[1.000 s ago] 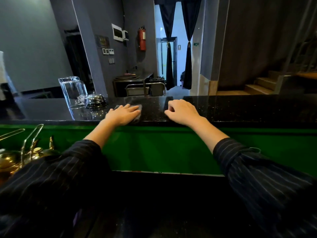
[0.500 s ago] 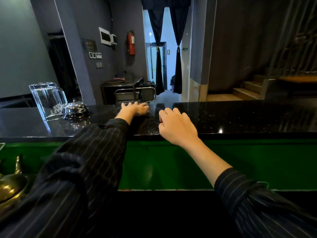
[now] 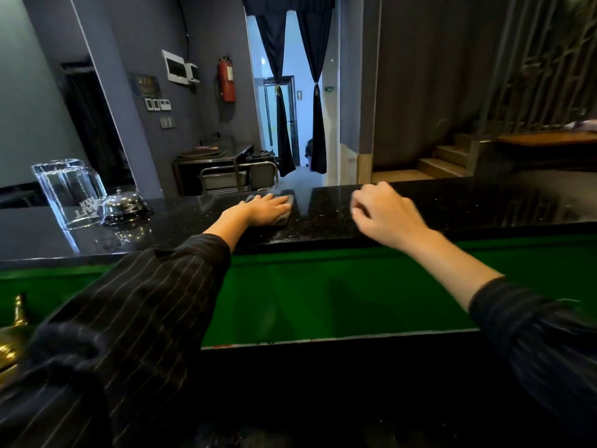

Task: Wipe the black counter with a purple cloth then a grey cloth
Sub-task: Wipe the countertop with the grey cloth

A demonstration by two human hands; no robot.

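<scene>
The black speckled counter (image 3: 323,218) runs across the middle of the head view. My left hand (image 3: 263,210) lies flat with straight fingers on a grey cloth (image 3: 287,208), pressing it onto the counter near the far edge; only the cloth's rim shows around the fingers. My right hand (image 3: 384,215) hovers or rests at the counter's near edge to the right, its fingers loosely curled and holding nothing. No purple cloth is in view.
A clear glass pitcher (image 3: 69,194) and a metal service bell (image 3: 124,203) stand on the counter's left part. A green panel (image 3: 323,292) drops below the counter. Brass pots (image 3: 9,334) sit at the lower left.
My left hand has slid the grey cloth away from me toward the counter's far edge. My right hand has shifted right and its fingers have curled loosely.
</scene>
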